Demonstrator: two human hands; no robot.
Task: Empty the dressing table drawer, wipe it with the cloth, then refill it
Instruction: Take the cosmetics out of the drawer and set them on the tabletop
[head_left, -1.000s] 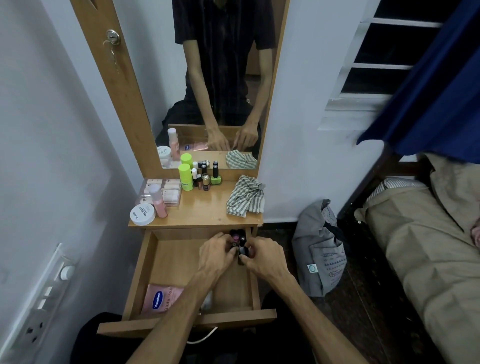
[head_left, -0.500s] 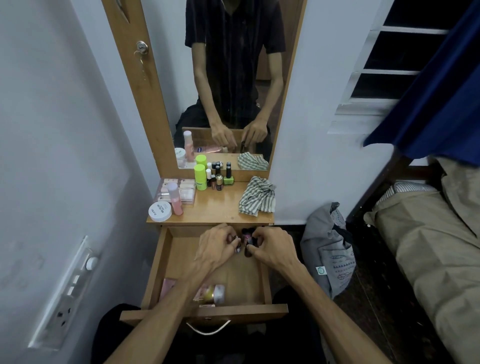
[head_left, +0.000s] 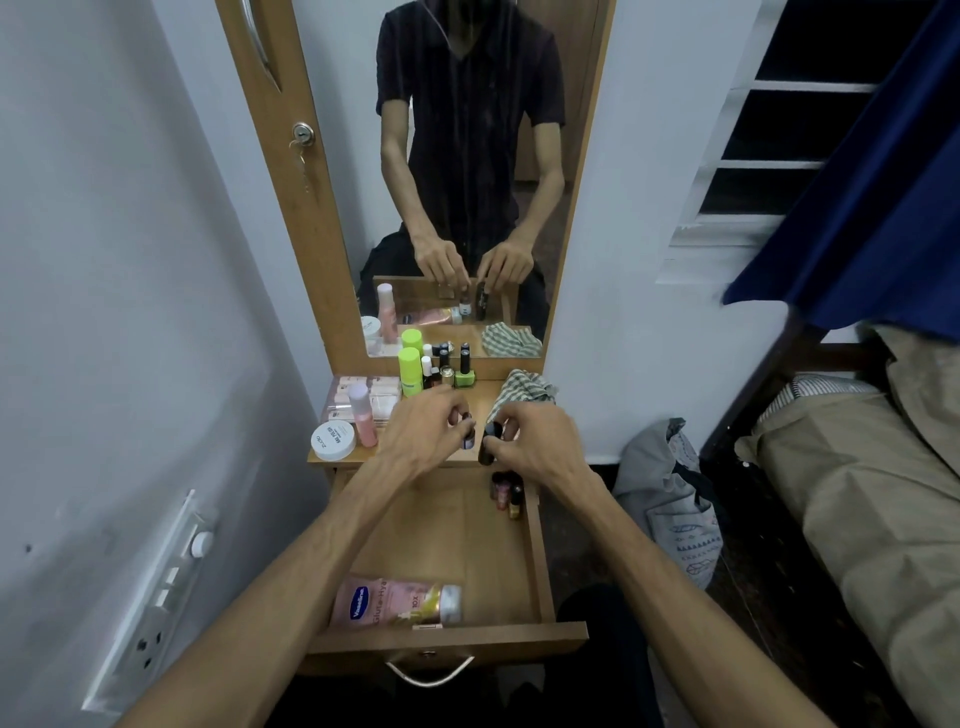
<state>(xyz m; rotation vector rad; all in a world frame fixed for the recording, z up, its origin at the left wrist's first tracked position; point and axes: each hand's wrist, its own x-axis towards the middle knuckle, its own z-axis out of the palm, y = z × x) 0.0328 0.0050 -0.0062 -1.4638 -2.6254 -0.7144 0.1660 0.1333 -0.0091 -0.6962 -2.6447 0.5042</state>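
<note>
Both hands have come up out of the drawer (head_left: 447, 540) since a sec ago and now hover over the desk (head_left: 470, 402) front edge — so the emptying step is under way, not done. Left hand (head_left: 423, 434) pinches a small bottle (head_left: 467, 435); right hand (head_left: 524, 441) grips a dark tube (head_left: 488, 441), both upright, knuckles up, wrists bent down. Below the right hand a few small bottles (head_left: 506, 491) remain; nearer the body, under the left forearm, lies the lotion tube (head_left: 395, 603). Cloth (head_left: 522, 395) sits just beyond the right hand — unused.
</note>
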